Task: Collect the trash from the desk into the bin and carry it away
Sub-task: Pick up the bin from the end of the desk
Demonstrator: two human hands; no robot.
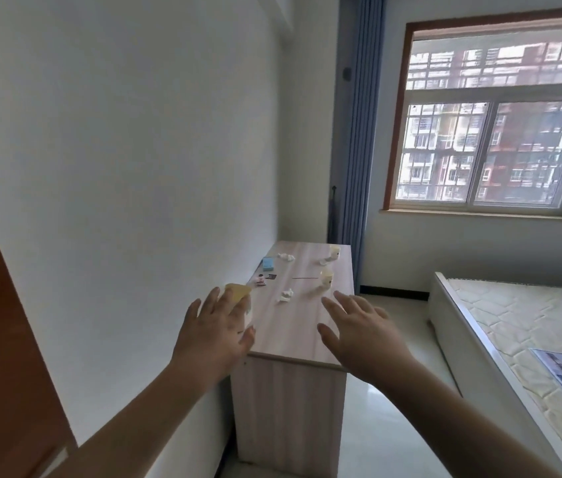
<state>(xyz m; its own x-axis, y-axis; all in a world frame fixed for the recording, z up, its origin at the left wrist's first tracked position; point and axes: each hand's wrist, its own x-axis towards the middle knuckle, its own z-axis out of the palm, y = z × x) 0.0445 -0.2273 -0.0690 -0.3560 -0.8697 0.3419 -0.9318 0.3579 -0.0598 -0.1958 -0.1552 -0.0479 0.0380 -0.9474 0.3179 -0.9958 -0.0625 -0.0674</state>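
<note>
Both hands are out over the near end of the counter (283,339), fingers spread, grip wide open on each, nothing held. Left hand (212,334) sits in front of a yellowish cup-like thing (238,292) w/ most of it hidden, so can't tell if it's the bin or just a cup. Right hand (362,334) hovers apart from everything.

Trash is further up the counter: crumpled paper wads (285,296), (286,257), and two pale paper cups (326,277), (334,251). All prob very light and soft; wads can be pinched anywhere, cups crush easily, so take them round the wall, gently. Blue box (268,263) and small packets (260,281) by the wall are too blurry to read. No obvious bin in sight; floor beside the counter is cut off.
</note>
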